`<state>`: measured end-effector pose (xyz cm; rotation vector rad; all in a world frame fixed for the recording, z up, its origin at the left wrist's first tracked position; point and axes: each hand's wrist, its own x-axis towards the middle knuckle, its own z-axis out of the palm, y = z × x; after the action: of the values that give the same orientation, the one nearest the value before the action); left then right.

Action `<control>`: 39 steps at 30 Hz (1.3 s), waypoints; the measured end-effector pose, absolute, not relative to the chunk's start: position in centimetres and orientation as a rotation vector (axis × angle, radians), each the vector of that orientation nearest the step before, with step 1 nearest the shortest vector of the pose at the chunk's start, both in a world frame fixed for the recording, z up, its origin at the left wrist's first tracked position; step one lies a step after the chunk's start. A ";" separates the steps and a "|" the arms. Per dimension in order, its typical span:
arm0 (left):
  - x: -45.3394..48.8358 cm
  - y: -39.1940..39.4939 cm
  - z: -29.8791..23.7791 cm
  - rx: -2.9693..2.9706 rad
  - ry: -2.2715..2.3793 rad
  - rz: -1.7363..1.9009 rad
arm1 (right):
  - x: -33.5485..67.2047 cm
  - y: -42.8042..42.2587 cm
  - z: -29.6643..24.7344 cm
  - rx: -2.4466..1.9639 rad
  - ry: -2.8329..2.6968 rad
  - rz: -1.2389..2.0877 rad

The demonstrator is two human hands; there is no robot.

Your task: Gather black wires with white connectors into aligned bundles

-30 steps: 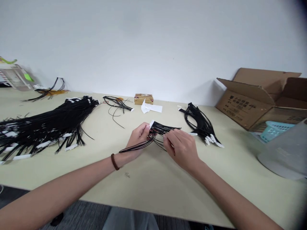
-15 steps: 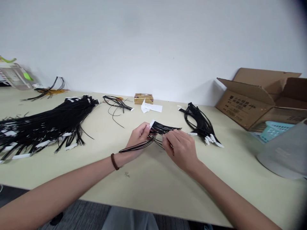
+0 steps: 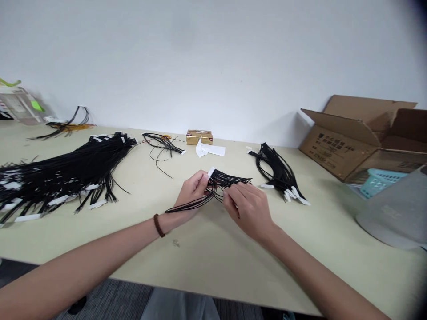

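Observation:
My left hand (image 3: 194, 189) is closed on a wire harness (image 3: 230, 178) beside its white connector (image 3: 211, 172). Black wires fan out from the connector to the right, while others loop back over my left wrist. My right hand (image 3: 247, 205) is closed at the wires' lower right, its fingertips pinched against them. Which strands lie between those fingers is hidden. A large pile of black wire harnesses (image 3: 76, 166) with white connectors lies to the left. A smaller bundle of harnesses (image 3: 275, 166) rests to the right.
A gold tissue pack (image 3: 199, 137) with a tissue (image 3: 213, 150) pulled out sits by the wall. An open cardboard box (image 3: 343, 146), a teal basket (image 3: 380, 181) and a grey translucent container (image 3: 396, 211) stand at right. Loose wires (image 3: 163, 143) lie behind my left hand. Small bits (image 3: 176, 243) lie near the front.
My right hand has shifted slightly left along the wires, toward my left hand. The left hand keeps its hold by the connector.

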<state>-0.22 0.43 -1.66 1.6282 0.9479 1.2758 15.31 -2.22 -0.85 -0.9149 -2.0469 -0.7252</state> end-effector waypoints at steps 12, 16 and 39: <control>-0.3 0.7 -1.9 1.625 0.893 1.265 | 15.4 -2.3 -0.5 -0.890 -2.089 -0.580; -0.3 0.6 -1.9 1.618 0.871 1.248 | 15.4 -2.4 -0.4 -0.903 -2.080 -0.533; 0.0 0.1 -1.6 1.600 0.772 1.111 | 15.6 -2.2 -0.6 -0.917 -2.047 -0.602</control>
<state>-0.04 0.12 -1.61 1.6000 0.7718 1.1113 15.60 -2.16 -0.58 -0.9166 -2.0474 -0.6024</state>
